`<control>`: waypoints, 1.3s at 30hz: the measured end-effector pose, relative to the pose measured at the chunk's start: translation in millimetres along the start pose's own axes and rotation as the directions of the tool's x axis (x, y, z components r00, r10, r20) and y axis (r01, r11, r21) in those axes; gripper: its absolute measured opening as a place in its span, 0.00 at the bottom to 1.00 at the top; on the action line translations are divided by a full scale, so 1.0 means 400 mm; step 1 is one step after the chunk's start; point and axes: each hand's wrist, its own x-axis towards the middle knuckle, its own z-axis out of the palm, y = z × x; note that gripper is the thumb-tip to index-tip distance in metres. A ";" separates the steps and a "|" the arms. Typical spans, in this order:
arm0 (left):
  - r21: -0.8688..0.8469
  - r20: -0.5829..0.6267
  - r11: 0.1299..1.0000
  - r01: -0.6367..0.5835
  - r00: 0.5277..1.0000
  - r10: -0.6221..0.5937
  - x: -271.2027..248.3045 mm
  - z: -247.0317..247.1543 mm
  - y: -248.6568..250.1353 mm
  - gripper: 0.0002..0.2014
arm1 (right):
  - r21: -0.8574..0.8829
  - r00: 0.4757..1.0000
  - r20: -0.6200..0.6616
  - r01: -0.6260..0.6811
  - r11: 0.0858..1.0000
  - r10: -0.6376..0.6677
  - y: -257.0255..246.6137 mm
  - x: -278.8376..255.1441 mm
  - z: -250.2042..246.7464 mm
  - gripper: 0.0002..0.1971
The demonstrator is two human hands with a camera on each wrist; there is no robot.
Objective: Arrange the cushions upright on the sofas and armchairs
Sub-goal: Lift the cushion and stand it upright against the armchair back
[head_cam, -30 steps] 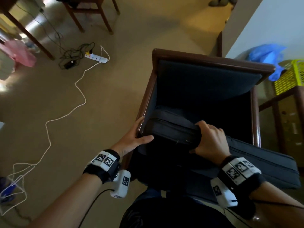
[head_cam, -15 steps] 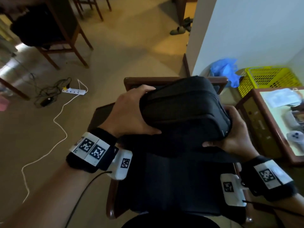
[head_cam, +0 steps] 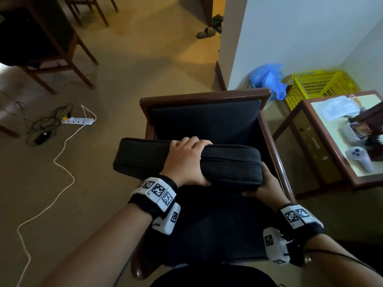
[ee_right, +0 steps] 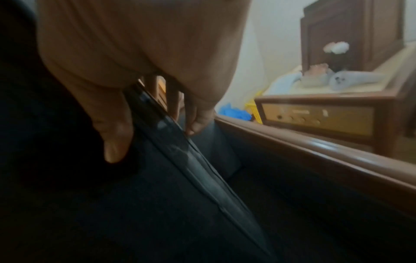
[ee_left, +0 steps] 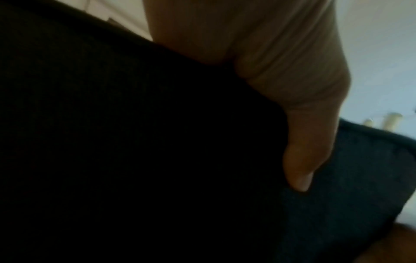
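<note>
A dark flat cushion (head_cam: 230,167) stands on its long edge across the wooden armchair (head_cam: 205,95), above the seat, with its left end past the left armrest. My left hand (head_cam: 187,160) grips its top edge near the middle, fingers curled over the far side. My right hand (head_cam: 266,183) holds the lower right corner from below. In the left wrist view my thumb (ee_left: 299,160) presses into the cushion (ee_left: 135,142). In the right wrist view thumb (ee_right: 114,140) and fingers pinch the piped edge of the cushion (ee_right: 193,170) beside the armrest (ee_right: 315,151). The chair's dark backrest (head_cam: 205,119) is bare.
A wooden side table (head_cam: 323,146) with small items stands right of the armchair. Behind it are a yellow basket (head_cam: 323,83) and a blue bag (head_cam: 267,79) against the wall. A power strip (head_cam: 77,121) and its white cable lie on the floor at left, near a wooden chair (head_cam: 68,59).
The cushion went from lying low in the seat, to raised high, to standing on its long edge lower over the seat. My left hand shifted to the middle of its top edge.
</note>
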 end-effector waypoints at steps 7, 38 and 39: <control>0.015 0.008 1.000 0.011 1.000 -0.012 -0.005 0.010 0.011 0.52 | -0.506 0.954 0.136 0.300 0.809 -0.268 -0.209 -0.029 -0.037 0.60; -0.132 -0.282 0.991 -0.036 0.959 -0.003 -0.180 -0.212 -0.103 0.38 | -0.554 0.845 -0.254 0.271 0.787 -0.470 -0.131 -0.070 -0.123 0.40; -0.152 -0.301 0.986 -0.062 0.953 0.013 -0.176 -0.225 -0.069 0.37 | -0.536 0.843 -0.271 0.269 0.800 -0.465 -0.117 -0.070 -0.147 0.40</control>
